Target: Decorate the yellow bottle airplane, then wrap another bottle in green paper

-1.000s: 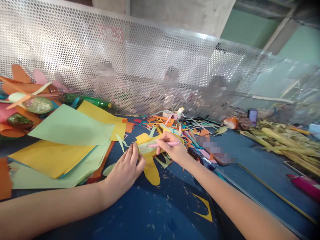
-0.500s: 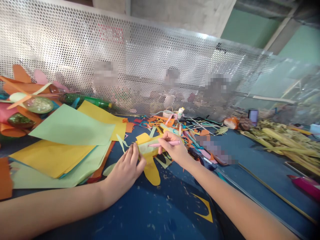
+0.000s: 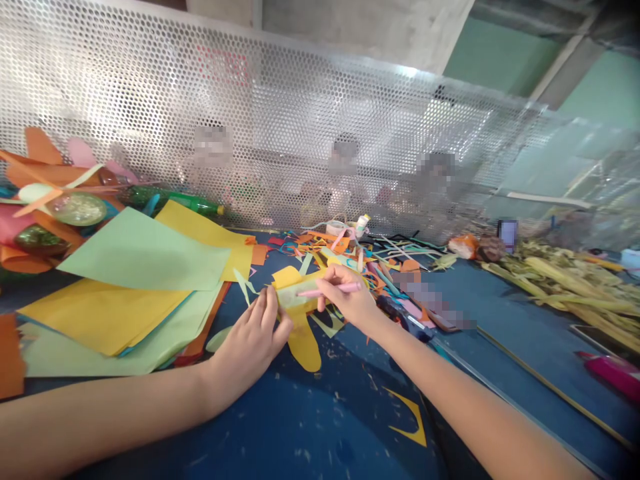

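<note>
Right fingers pinch slim pink pen; round-ended yellow paper nearby

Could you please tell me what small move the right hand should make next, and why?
Probably a short stroke of the slender pink pen along the pale green paper strip: the right hand grips the pen with its tip over the strip, and the left hand rests at the strip's left end, seemingly steadying it.

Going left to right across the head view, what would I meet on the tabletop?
Orange paper at the edge, upper pale green sheet, left hand, pink pen, curved yellow offcut, pale husks.
</note>
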Demonstrator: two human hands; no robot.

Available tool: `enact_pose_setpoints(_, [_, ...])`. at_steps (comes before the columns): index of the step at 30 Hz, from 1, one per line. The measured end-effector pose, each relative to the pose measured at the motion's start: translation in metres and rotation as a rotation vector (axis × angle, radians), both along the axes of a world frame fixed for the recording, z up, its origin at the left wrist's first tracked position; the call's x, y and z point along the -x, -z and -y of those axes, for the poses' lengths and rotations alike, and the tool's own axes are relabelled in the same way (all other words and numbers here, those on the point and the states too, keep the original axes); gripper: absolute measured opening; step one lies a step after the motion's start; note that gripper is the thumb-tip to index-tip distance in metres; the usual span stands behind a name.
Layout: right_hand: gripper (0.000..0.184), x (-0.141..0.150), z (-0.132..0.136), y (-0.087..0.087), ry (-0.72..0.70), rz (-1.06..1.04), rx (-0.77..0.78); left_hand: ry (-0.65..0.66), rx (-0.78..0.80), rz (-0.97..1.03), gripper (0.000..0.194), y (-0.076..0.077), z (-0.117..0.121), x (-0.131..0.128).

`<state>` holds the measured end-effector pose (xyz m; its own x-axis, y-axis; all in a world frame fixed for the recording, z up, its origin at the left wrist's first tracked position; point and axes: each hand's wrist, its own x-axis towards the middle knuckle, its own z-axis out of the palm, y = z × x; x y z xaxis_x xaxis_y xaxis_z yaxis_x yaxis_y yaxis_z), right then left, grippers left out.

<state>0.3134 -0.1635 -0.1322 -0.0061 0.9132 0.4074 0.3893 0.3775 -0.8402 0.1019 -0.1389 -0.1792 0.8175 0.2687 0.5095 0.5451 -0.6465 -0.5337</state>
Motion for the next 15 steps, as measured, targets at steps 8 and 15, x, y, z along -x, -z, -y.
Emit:
enact_pose_setpoints(8, [0.021,-0.0001,-0.0004,0.0006,-0.008,0.010,0.012,0.001,0.018,0.004,0.031,0.0017,-0.0006,0.0004])
enact_pose_setpoints(15, [0.023,-0.0033,-0.0031,0.0049,-0.030,0.000,0.028,-0.016,0.024,-0.014,0.026,0.0008,0.0002,0.0008])
